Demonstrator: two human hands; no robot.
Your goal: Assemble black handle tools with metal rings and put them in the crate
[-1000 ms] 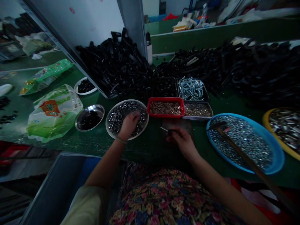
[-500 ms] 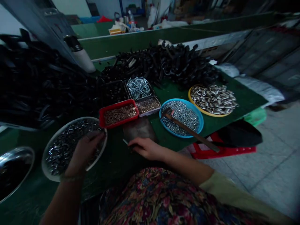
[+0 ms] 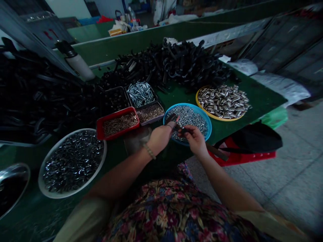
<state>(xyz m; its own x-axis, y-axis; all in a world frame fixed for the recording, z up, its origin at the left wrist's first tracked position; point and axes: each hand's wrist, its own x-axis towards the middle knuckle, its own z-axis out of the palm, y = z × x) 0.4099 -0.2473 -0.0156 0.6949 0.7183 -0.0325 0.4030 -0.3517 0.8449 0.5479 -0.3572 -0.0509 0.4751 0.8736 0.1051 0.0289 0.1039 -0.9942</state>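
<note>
Both my hands meet over the near edge of a blue bowl (image 3: 210, 129) of small shiny metal pieces. My right hand (image 3: 196, 139) pinches a small dark part (image 3: 184, 130); its kind is too small to tell. My left hand (image 3: 161, 137), with a beaded bracelet on its wrist, is closed with its fingertips close to that part. What those fingers hold, if anything, I cannot make out. A hammer (image 3: 220, 154) lies across the blue bowl, its handle reaching past the table edge and its middle hidden behind my right hand.
A white bowl (image 3: 41, 181) holds shiny curved metal pieces. A red tray (image 3: 101, 129) of thin pins sits beside containers of screws (image 3: 141, 94) and small brass-coloured bits (image 3: 151, 112). Metal cylinders fill a yellow bowl (image 3: 202, 106). Black parts (image 3: 181, 64) are heaped behind, and a metal plate (image 3: 133, 141) lies in front.
My left hand has left the white bowl and swung right to the blue bowl. My right hand has moved right from near the metal plate, and the two are now close together.
</note>
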